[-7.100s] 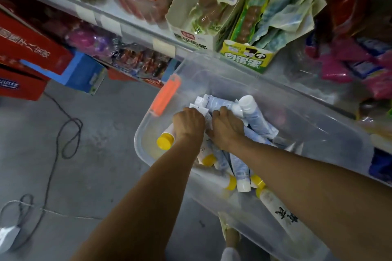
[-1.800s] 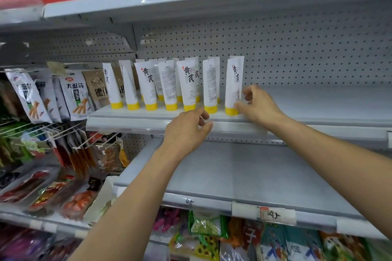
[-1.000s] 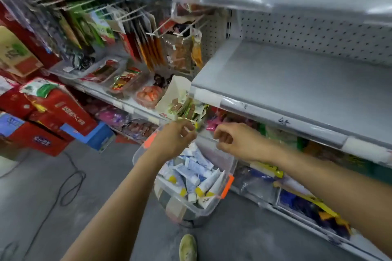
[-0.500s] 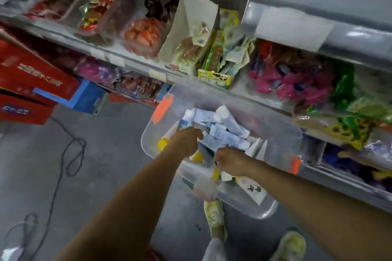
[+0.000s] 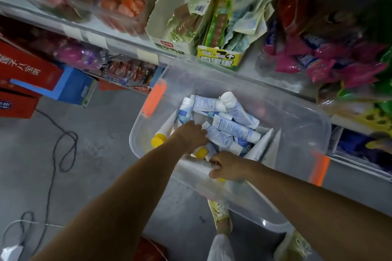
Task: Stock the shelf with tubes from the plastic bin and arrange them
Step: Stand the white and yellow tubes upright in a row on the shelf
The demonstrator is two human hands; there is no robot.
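A clear plastic bin (image 5: 297, 110) with orange latches stands below me and holds a loose pile of tubes. Blue-and-white tubes with white caps (image 5: 231, 131) lie on top, and white tubes with yellow caps (image 5: 158, 140) lie along the left side. My left hand (image 5: 189, 136) is pushed into the middle of the pile, its fingertips buried among the tubes. My right hand (image 5: 228, 167) is at the bin's near wall, fingers curled round a white tube (image 5: 196, 162) that lies crosswise.
A low shelf edge (image 5: 118, 42) with snack packs and open cardboard display boxes (image 5: 180, 27) runs just behind the bin. Red cartons (image 5: 23, 78) and a blue box (image 5: 72, 87) sit at left. A cable (image 5: 61, 150) loops across the floor. My shoe (image 5: 218, 212) shows under the bin.
I have turned from the upper shelf down to the bin. Both hands have gone into it, the left deeper into the pile, and the right has closed round a white tube.
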